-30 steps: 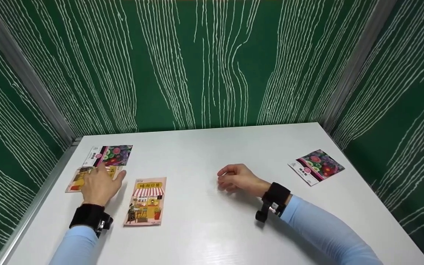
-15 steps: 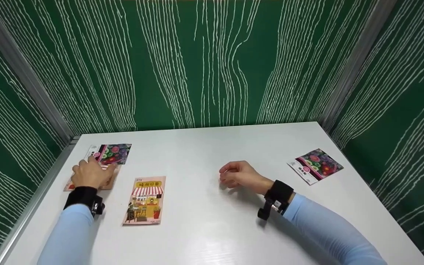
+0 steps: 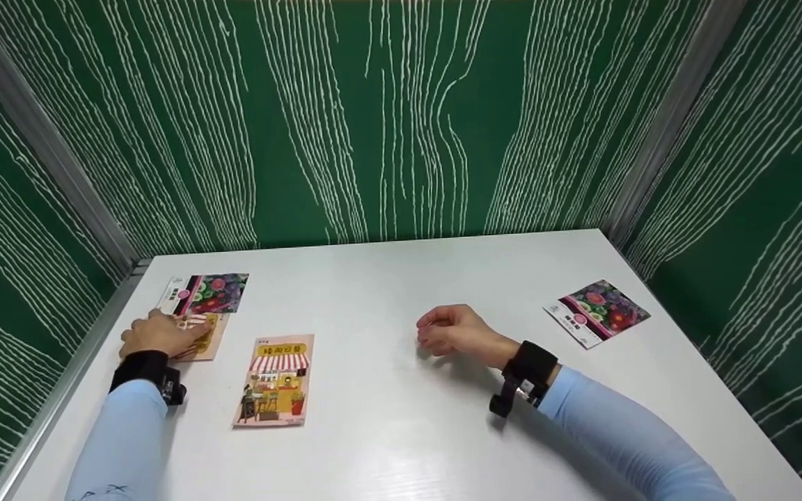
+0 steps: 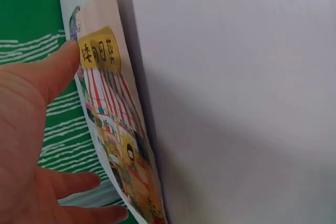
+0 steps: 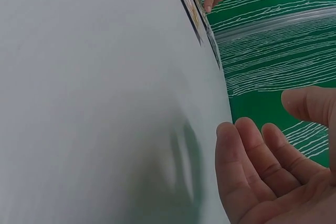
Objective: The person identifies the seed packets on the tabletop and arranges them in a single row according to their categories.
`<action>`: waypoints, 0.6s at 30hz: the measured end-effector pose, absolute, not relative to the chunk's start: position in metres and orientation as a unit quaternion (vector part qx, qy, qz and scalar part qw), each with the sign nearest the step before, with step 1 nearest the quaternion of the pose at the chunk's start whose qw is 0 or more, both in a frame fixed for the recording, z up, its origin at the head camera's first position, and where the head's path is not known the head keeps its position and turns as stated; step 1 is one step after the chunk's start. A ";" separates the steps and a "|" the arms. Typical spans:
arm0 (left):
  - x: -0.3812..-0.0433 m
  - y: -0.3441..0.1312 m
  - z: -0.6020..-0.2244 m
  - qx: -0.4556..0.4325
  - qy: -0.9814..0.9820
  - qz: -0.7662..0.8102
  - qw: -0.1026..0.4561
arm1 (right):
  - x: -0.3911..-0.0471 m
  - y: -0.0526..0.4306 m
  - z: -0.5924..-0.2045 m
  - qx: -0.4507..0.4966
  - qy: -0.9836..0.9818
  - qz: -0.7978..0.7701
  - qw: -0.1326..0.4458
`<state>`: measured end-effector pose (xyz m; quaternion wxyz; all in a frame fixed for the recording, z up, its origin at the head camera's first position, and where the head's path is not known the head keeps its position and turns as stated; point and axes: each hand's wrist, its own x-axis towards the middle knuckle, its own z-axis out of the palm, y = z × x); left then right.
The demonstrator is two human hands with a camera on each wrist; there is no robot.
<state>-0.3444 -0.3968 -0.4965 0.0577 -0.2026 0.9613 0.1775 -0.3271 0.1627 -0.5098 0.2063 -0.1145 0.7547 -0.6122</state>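
The left hand (image 3: 156,335) is spreading thumb and fingers over a shopfront-printed card (image 3: 202,346) on the bench's (image 3: 373,390) left side, contact remaining unclear. The card is lying long axis crosswise, its yellow-titled end pointing right. The right hand (image 3: 462,332) is bending its fingers loosely, thumb apart.

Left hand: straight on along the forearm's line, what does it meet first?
Probably the flower-print packet, lying just beyond the shop-print packet that the left hand is over; the hand's height is unclear, so it might pass above.
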 end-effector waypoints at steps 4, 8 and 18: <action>-0.345 -0.405 -0.501 -0.213 0.956 0.189 0.072 | -0.327 0.163 -0.511 -0.113 0.754 -0.614 0.206; -0.346 -0.410 -0.503 -0.226 0.952 0.193 0.076 | -0.326 0.162 -0.512 -0.111 0.757 -0.611 0.203; -0.335 -0.402 -0.490 -0.255 0.945 0.193 0.069 | -0.327 0.163 -0.511 -0.105 0.758 -0.610 0.203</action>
